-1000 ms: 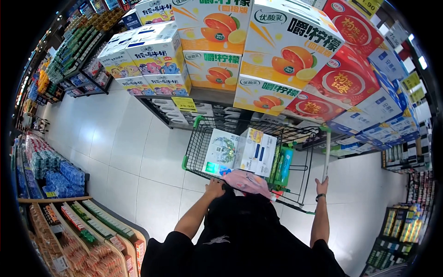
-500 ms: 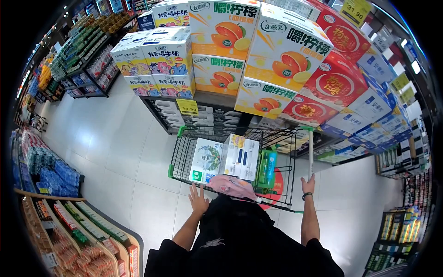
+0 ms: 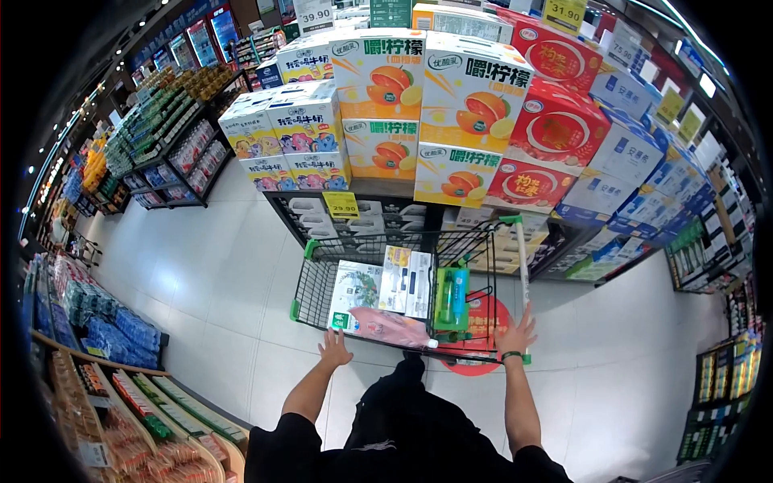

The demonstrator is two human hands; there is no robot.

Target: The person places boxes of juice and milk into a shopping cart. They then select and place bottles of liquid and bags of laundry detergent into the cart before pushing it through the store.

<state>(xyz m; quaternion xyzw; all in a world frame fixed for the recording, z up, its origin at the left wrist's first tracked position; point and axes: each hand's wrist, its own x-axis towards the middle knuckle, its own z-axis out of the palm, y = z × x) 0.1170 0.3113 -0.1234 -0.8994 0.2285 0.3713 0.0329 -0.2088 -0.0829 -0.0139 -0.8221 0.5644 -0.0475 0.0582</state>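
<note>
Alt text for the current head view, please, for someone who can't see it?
A person's open left hand is beside a shopping cart, the open right hand at its handle. Inside lie two boxes and a pink package; stacked cartons stand beyond.

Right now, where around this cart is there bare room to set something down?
Bare floor lies left of the cart, between it and the snack shelf; another patch spreads right of the handle, toward the yellow packs. It is crowded inside the cart, around the white cartons and pink item, and beyond it, where display boxes stand tightly stacked.
</note>
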